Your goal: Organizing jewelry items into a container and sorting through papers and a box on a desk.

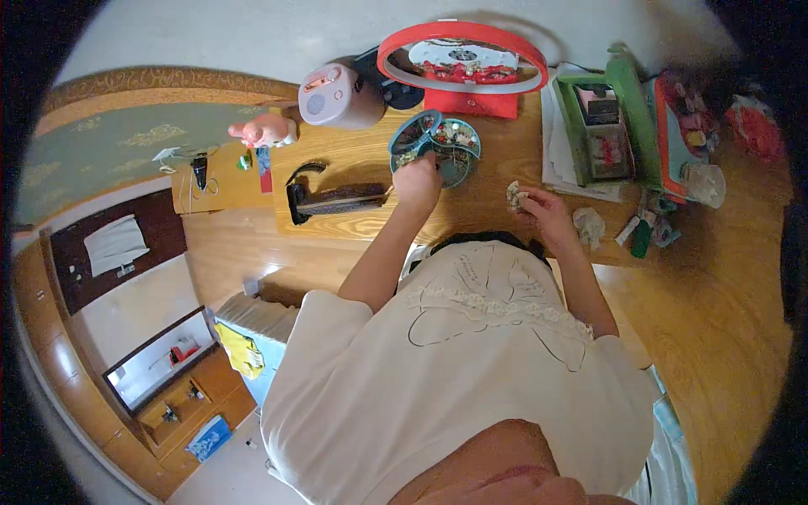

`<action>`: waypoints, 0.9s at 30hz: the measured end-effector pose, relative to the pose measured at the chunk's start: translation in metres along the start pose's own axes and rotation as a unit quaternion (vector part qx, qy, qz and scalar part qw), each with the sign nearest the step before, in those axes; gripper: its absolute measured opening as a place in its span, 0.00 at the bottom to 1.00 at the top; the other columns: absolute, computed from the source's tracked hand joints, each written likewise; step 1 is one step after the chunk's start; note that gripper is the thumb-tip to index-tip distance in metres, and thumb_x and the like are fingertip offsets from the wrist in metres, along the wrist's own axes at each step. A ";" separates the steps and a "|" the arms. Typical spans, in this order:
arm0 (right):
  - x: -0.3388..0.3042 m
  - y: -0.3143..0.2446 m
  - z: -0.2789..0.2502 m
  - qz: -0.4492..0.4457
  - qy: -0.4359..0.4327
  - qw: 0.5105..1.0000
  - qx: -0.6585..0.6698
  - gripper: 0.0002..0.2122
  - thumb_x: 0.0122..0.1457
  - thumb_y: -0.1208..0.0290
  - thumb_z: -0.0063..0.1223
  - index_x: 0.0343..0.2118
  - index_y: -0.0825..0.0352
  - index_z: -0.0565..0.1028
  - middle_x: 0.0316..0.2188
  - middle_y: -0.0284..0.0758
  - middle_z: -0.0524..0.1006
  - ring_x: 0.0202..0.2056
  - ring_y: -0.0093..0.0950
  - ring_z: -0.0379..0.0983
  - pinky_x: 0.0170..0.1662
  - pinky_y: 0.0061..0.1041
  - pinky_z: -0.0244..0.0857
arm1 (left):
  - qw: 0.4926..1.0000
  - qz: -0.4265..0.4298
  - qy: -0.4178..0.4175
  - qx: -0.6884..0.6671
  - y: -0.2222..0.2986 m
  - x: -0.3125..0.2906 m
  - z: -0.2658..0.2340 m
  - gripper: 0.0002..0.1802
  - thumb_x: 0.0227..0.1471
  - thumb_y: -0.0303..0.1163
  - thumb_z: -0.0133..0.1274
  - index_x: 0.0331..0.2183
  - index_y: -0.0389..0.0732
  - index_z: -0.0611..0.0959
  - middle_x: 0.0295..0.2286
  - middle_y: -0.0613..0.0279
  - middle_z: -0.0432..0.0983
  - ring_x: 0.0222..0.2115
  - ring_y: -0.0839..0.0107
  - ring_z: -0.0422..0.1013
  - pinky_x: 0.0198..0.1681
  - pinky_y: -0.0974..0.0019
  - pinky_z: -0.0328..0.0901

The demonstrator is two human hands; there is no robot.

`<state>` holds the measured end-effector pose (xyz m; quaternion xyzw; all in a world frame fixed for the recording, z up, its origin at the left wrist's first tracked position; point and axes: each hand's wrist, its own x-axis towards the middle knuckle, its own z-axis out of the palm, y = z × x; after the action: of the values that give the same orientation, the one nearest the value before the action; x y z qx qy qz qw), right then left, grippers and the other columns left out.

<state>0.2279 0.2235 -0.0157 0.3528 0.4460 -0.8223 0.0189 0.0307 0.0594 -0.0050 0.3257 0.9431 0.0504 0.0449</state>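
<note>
A round teal divided tray (476,145) stands on the wooden desk, its compartments full of small, mixed trinkets. My left hand (417,183) reaches over its near left compartment, fingers bent down and drawn together. Whatever they may pinch is hidden by the hand. Just right of the tray, above the desk's near edge, my right hand (545,212) grips a small ruffled cream piece with dark flecks (514,196), perhaps a scrunchie. A crumpled whitish wad (588,227) lies on the desk beside that hand.
Behind the tray stand a red-rimmed round mirror (463,32) and a lilac box-shaped device (340,96). A dark brush-like object (341,202) lies to the left, near a pink figurine (263,130). On the right are a green box (635,118) and a clear cup (704,185).
</note>
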 end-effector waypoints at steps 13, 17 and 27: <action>0.003 0.000 0.001 0.015 -0.002 1.000 0.017 0.12 0.55 0.75 0.48 0.41 0.73 0.71 0.36 0.38 0.75 0.34 0.28 0.74 0.40 0.22 0.70 | 0.984 0.021 0.107 -0.140 0.007 0.002 -0.016 0.04 0.40 0.35 0.55 0.25 0.49 0.80 0.18 0.57 0.75 0.18 0.58 0.72 0.22 0.58 0.67; 0.001 0.000 0.000 0.007 -0.001 1.000 0.027 0.11 0.55 0.74 0.49 0.41 0.73 0.71 0.35 0.38 0.75 0.34 0.28 0.74 0.40 0.23 0.69 | 0.989 0.060 0.107 -0.083 -0.003 -0.001 0.000 0.05 0.42 0.38 0.54 0.25 0.50 0.80 0.15 0.56 0.73 0.16 0.55 0.71 0.18 0.56 0.66; 0.005 0.006 0.000 0.002 -0.006 1.000 0.030 0.11 0.55 0.74 0.49 0.39 0.73 0.72 0.34 0.36 0.75 0.33 0.26 0.74 0.40 0.23 0.69 | 0.995 -0.002 0.084 -0.061 0.001 0.003 0.000 0.05 0.41 0.37 0.55 0.22 0.47 0.79 0.16 0.57 0.74 0.18 0.58 0.72 0.21 0.58 0.67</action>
<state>0.2262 0.2209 -0.0226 0.3495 0.4198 -0.8375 0.0127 0.0288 0.0618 -0.0054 0.3148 0.9394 0.1350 -0.0149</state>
